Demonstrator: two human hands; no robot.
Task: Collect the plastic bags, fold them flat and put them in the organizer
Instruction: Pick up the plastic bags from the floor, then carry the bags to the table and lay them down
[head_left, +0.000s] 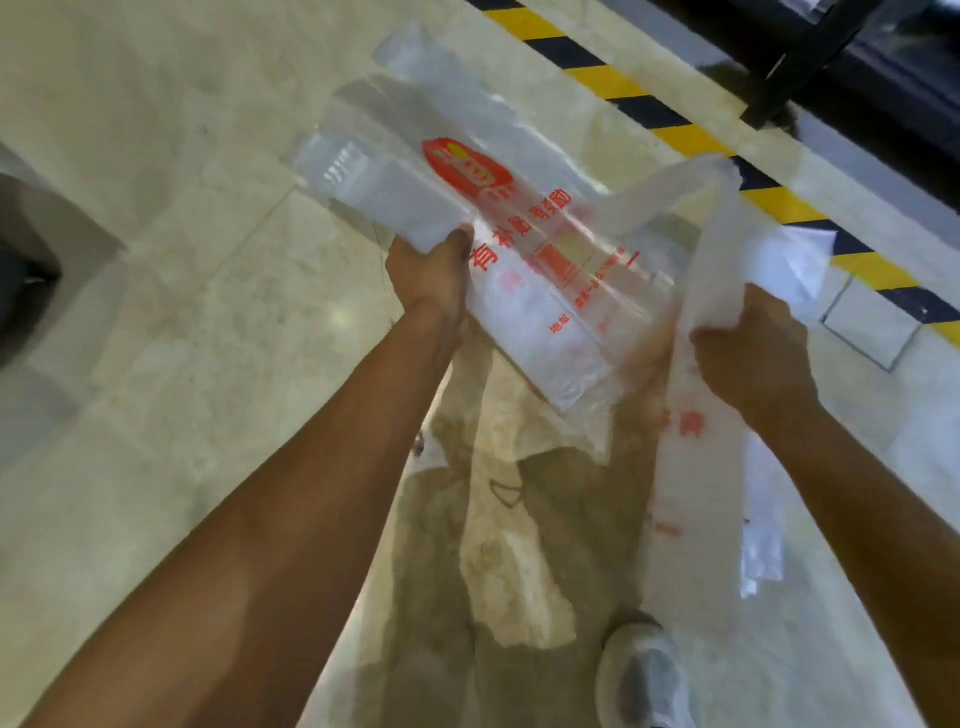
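Note:
A stack of clear plastic bags with red print (524, 249) is held flat in the air over the floor. My left hand (434, 275) grips its near left edge, thumb on top. My right hand (753, 348) grips a second white, red-printed bag (691, 415), which hangs down long and crumpled. Its handles stretch up toward the striped line. Another clear bag (795, 260) lies on the floor behind my right hand. No organizer is in view.
The floor is pale stone tile (156, 260). A yellow and black hazard stripe (675, 130) runs diagonally at the top right, with a dark metal frame (810, 57) beyond it. My white shoe (644, 675) shows at the bottom. A dark object (21, 260) sits at the left edge.

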